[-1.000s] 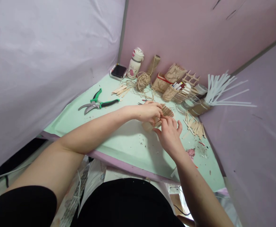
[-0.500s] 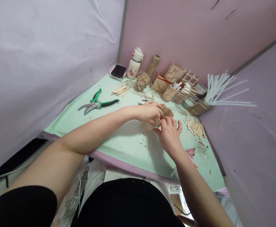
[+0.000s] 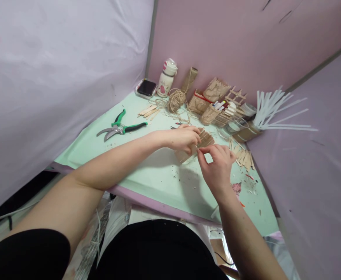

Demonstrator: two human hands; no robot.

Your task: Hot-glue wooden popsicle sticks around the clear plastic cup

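Observation:
A small brown piece (image 3: pixel 207 137) of craft sticks laid side by side, with pale lines across it, rests on the mint-green table in front of me. My left hand (image 3: pixel 186 138) lies over its left side, fingers curled down and gripping it; they hide much of it. Thumb and forefinger pinched, my right hand (image 3: pixel 217 165) is at the near right edge of the piece. A tiny pale bit shows at those fingertips, too small to name. Just beyond my left hand, a pointed metal tool tip (image 3: pixel 173 127) is partly visible.
Green-handled pruning shears (image 3: pixel 118 126) lie open on the left. Along the back stand a bottle (image 3: pixel 166 79), a twine ball (image 3: pixel 176 100), stick-built holders (image 3: pixel 209 114) and a bundle of white glue sticks (image 3: pixel 271 112). Loose craft sticks (image 3: pixel 244 158) lie on the right, among scraps.
My right hand has turned and drawn slightly right, its spread fingers now closed in a pinch. The left hand stays on the stick piece, whose near part shows more.

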